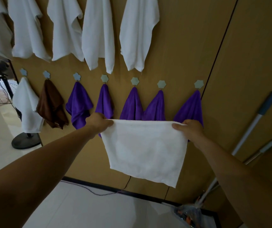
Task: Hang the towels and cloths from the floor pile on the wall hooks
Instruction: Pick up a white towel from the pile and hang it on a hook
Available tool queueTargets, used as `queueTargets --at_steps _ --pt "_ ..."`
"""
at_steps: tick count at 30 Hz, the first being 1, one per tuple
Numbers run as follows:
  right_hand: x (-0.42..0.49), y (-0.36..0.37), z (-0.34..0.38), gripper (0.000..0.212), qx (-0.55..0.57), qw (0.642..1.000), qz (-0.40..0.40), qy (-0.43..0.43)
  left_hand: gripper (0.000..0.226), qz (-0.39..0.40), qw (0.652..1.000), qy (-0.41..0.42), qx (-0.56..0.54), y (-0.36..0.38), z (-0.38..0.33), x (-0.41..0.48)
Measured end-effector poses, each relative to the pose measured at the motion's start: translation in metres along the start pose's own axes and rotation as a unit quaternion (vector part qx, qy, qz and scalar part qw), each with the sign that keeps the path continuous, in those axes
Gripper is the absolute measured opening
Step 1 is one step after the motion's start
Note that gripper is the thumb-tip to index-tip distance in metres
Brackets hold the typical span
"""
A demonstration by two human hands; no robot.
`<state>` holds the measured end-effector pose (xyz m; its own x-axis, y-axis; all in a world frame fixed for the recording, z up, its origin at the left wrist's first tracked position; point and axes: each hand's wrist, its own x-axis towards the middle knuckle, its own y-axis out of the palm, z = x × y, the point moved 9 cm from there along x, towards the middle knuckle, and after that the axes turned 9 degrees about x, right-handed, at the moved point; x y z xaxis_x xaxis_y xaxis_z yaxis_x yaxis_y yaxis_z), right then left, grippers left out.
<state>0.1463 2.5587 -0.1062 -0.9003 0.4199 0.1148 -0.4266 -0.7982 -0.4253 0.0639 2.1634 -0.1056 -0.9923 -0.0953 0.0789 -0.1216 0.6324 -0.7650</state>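
One white towel [144, 148], likely soft, light and limp, held spread in front of the lower wall hooks [135, 81], left hand [97, 122] and right hand [191, 129] each pinching a top corner; a corner seems the best place to hook it.

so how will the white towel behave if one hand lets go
Probably floppy: the white towel hangs limp below the left hand and right hand, so a freed corner would likely drop. It seems light, since pinches at two corners hold it.
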Motion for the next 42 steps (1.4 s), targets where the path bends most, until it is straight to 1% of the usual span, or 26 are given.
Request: queueTargets --at_steps 2,4,5,6,7,10,12,14,16,17,19,20,21,23,24,26,28,30,31,32,34,36,38,39,40,42 --pt "0.000 -0.007 0.019 0.038 -0.073 0.994 -0.046 -0.073 0.032 -0.042 0.998 0.037 0.030 -0.008 -0.019 -0.004" --pt "-0.004 -0.010 0.039 0.030 -0.109 0.979 -0.074 -0.153 0.034 -0.094 0.992 0.080 0.019 -0.016 -0.041 -0.010" --pt "-0.005 -0.011 0.046 0.021 -0.094 0.976 -0.078 -0.180 0.033 -0.114 0.989 0.098 0.001 -0.020 -0.051 -0.012" --pt "-0.004 -0.012 0.052 0.012 -0.059 0.977 -0.076 -0.189 0.031 -0.123 0.986 0.109 -0.025 -0.021 -0.059 -0.014" --pt "-0.003 -0.015 0.055 0.008 -0.019 0.980 -0.076 -0.185 0.027 -0.125 0.984 0.114 -0.058 -0.022 -0.066 -0.015" --pt "0.006 -0.024 0.058 0.009 0.132 0.976 -0.072 -0.158 0.022 -0.134 0.971 0.120 -0.157 -0.025 -0.084 -0.015" --pt "0.011 -0.026 0.062 0.013 0.178 0.970 -0.054 -0.157 0.022 -0.136 0.962 0.126 -0.202 -0.026 -0.100 -0.014" --pt "0.015 -0.024 0.071 0.016 0.170 0.970 0.000 -0.171 0.022 -0.132 0.951 0.140 -0.241 -0.025 -0.123 -0.016" --pt "0.018 -0.020 0.080 0.027 0.125 0.972 0.084 -0.180 0.026 -0.128 0.946 0.154 -0.255 -0.024 -0.146 -0.018" --pt "0.021 -0.021 0.084 0.029 0.089 0.972 0.115 -0.184 0.028 -0.123 0.946 0.161 -0.254 -0.024 -0.156 -0.016" --pt "0.032 -0.032 0.087 0.025 0.061 0.973 0.132 -0.181 0.022 -0.101 0.948 0.189 -0.235 -0.023 -0.180 -0.014" --pt "0.040 -0.040 0.089 0.022 0.080 0.974 0.120 -0.175 0.011 -0.090 0.948 0.213 -0.218 -0.021 -0.192 -0.013" --pt "0.047 -0.050 0.092 0.022 0.106 0.974 0.100 -0.172 0.007 -0.083 0.948 0.240 -0.194 -0.020 -0.204 -0.011" --pt "0.059 -0.066 0.101 0.023 0.122 0.974 0.051 -0.186 0.034 -0.080 0.945 0.290 -0.126 -0.018 -0.226 -0.011" --pt "0.062 -0.071 0.108 0.018 0.117 0.971 0.035 -0.204 0.045 -0.080 0.945 0.305 -0.083 -0.017 -0.236 -0.011" --pt "0.065 -0.079 0.125 0.005 0.108 0.963 0.029 -0.246 0.055 -0.073 0.941 0.331 -0.003 -0.014 -0.253 -0.010" --pt "0.072 -0.084 0.138 0.013 0.096 0.956 0.060 -0.272 0.056 -0.053 0.938 0.341 0.025 -0.015 -0.261 0.001" --pt "0.083 -0.086 0.144 0.029 0.066 0.957 0.094 -0.267 0.048 -0.006 0.942 0.336 0.002 -0.015 -0.262 0.015" --pt "0.092 -0.086 0.145 0.034 0.055 0.959 0.098 -0.261 0.043 0.021 0.942 0.334 -0.023 -0.014 -0.264 0.023" --pt "0.102 -0.087 0.147 0.034 0.059 0.961 0.092 -0.254 0.039 0.042 0.941 0.332 -0.054 -0.014 -0.268 0.030" --pt "0.118 -0.090 0.155 0.024 0.131 0.958 0.064 -0.245 0.031 0.056 0.935 0.322 -0.137 -0.018 -0.279 0.047" --pt "0.130 -0.093 0.167 0.010 0.206 0.943 0.037 -0.257 0.025 0.053 0.926 0.315 -0.200 -0.025 -0.292 0.064" --pt "0.143 -0.097 0.181 0.004 0.233 0.933 0.002 -0.273 0.024 0.047 0.920 0.312 -0.231 -0.033 -0.306 0.082" --pt "0.152 -0.100 0.189 0.006 0.235 0.931 -0.024 -0.279 0.025 0.042 0.919 0.313 -0.238 -0.037 -0.314 0.092" --pt "0.162 -0.104 0.197 0.013 0.228 0.930 -0.054 -0.285 0.028 0.026 0.918 0.316 -0.238 -0.042 -0.323 0.101" --pt "0.180 -0.108 0.220 0.029 0.188 0.929 -0.102 -0.301 0.036 -0.029 0.915 0.334 -0.225 -0.055 -0.343 0.117"
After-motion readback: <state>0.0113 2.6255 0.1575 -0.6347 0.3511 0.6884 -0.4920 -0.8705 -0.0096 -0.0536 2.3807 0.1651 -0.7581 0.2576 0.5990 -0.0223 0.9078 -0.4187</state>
